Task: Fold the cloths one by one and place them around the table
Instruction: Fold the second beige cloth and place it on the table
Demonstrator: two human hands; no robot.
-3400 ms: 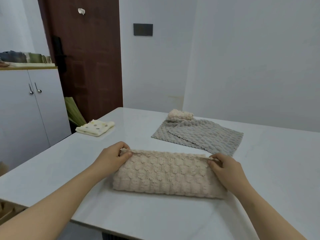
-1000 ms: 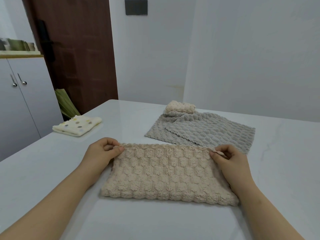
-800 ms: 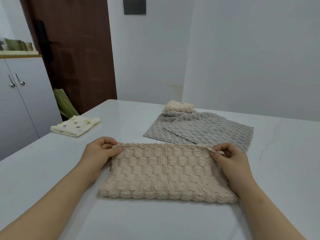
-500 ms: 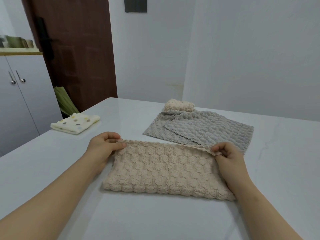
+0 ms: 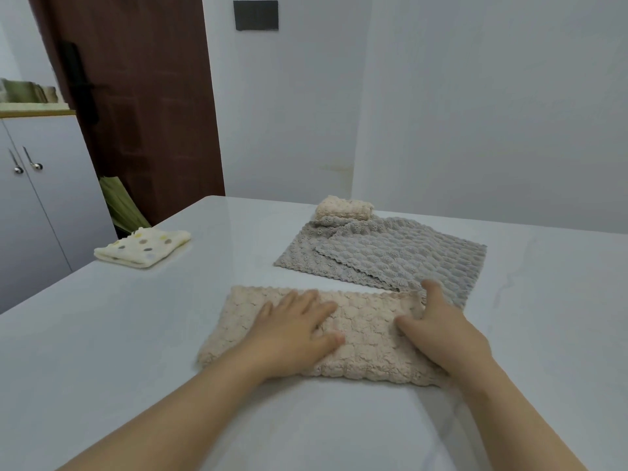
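Beige, bumpy-textured cloth [image 5: 363, 338] is right in front of me, folded into a long band and lying flat on the white glossy desk [image 5: 102, 334], near the front edge. My left hand [image 5: 295, 334] is down on the middle of it, palm flat, fingers straight and spread, pointing away from me. My right hand [image 5: 438, 328] is on the right end of the same cloth, thumb stretched out to the left, fingers reaching up to the far edge; it is a bit blurred, but it looks flat and pressing rather than gripping. Both hands are holding nothing, just resting on fabric.

Just beyond the beige cloth, two grey scalloped-edge cloths [image 5: 390, 260] are spread flat, one overlapping the other, and their near right corner sits just beside my right fingers. At their far edge there's a small folded beige bundle [image 5: 345, 208] touching the grey.

Over to the left, well apart, a folded cream cloth with coloured dots [image 5: 142, 248] sits near the desk's left edge. Past that, a white two-door cabinet [image 5: 40, 198], a dark brown door [image 5: 142, 96], and a small dark panel [image 5: 256, 15] up on the pale wall.
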